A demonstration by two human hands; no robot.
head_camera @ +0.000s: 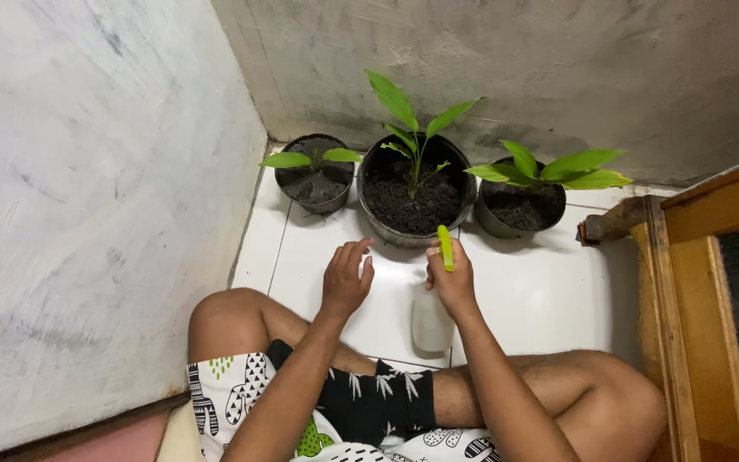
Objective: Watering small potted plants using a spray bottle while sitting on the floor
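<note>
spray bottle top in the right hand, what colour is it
Bright lime green on the spray bottle, a white one, in the right hand; head view.

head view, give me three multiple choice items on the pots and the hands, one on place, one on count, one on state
1. Where does the largest pot stand?
A. between the two smaller pots
B. at the far left of the row
C. on the wooden frame

2. How many pots with soil show?
A. two
B. three
C. five

3. What is the right hand doing?
A. resting flat on the tile floor
B. gripping a white spray bottle with a green nozzle
C. pulling a leaf

Key:
1 A, the left small pot and the right small pot flank it.
2 B, three stand in a row by the wall.
3 B, its fingers close round the spray bottle, while the left hand hangs free.
</note>
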